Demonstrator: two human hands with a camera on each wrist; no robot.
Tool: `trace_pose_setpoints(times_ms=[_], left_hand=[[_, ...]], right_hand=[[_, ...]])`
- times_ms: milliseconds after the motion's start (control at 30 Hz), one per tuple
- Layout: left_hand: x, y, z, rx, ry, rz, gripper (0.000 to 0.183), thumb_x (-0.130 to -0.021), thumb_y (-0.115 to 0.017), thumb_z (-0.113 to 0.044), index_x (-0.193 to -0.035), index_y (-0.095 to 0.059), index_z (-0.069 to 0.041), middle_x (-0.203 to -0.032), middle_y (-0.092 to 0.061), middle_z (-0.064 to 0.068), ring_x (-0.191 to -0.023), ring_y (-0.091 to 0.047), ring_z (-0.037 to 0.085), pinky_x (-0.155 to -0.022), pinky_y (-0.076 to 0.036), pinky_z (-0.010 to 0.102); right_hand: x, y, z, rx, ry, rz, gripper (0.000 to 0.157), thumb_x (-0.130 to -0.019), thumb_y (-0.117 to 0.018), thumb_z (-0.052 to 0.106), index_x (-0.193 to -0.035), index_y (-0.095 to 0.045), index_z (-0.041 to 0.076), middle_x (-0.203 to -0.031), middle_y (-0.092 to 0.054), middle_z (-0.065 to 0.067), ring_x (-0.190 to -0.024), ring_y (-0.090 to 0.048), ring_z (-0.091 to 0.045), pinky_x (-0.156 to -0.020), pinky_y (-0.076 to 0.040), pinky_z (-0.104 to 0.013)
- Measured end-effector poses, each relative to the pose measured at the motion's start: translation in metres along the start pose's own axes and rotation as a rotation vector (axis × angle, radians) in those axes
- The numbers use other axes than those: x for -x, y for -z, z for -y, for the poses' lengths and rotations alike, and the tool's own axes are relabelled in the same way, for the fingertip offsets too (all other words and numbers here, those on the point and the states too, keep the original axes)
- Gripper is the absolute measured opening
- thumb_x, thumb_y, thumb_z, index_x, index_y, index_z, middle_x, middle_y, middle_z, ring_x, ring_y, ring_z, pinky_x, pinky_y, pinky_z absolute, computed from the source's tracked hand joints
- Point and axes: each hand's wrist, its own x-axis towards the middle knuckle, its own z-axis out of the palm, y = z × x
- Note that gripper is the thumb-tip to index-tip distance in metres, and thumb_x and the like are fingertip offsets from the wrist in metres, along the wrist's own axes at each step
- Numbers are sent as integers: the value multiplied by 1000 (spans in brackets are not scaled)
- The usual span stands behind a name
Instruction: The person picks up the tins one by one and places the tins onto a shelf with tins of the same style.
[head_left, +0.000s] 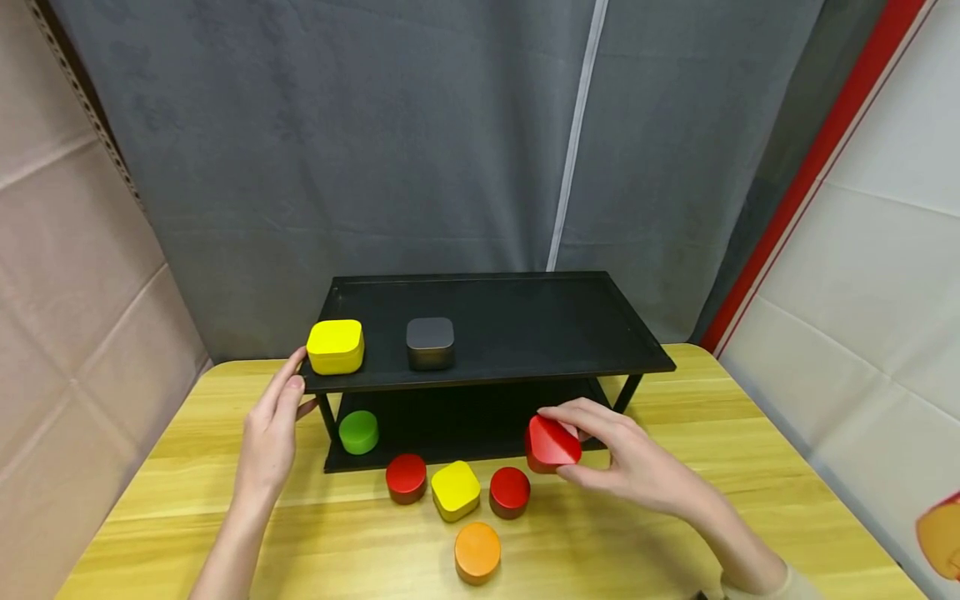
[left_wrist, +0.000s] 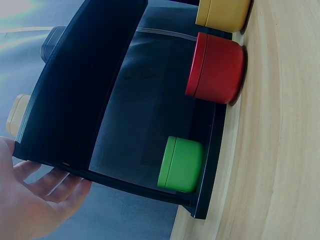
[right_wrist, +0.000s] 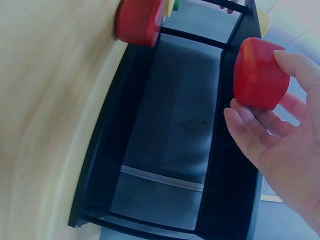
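Partly covered by the right hand pinching it, a red round-cornered block hovers before a black two-tier rack. The left hand grips the rack's left edge, some fingertips hidden from above.

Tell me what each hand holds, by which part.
Right hand: faceted red block, by its sides. Left hand: black shelf, by its top tier's front left corner.

The left hand grips the black two-tier shelf at its left end, the right hand a red container before it. On top stand a yellow box and black box, on its lower tier a green cylinder; in front, two red cylinders, another yellow box, an orange cylinder.
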Motion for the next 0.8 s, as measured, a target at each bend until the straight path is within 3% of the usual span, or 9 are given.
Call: trace_pose_setpoints(times_ms=[333, 800], left_hand=[[0, 0, 1, 3, 2, -3, 49, -113, -32, -40, -161, -35, -31, -168, -35, -2, -149, -42, 30, -90, -47, -2], [-1, 0, 2, -7, 1, 0, 50, -113, -32, -40, -161, -35, -30, -169, -34, -1, -148, -43, 32, -89, -46, -3]], right_hand=[[-12, 16, 10, 26, 58, -60, 60, -90, -81, 28, -145, -56, 31, -132, -62, 12, -107, -57, -5, -85, -60, -21], [-30, 32, 23, 20, 78, -59, 63, -88, -83, 25, -145, -56, 32, -132, -61, 14, -113, -57, -6, -86, -62, -25]])
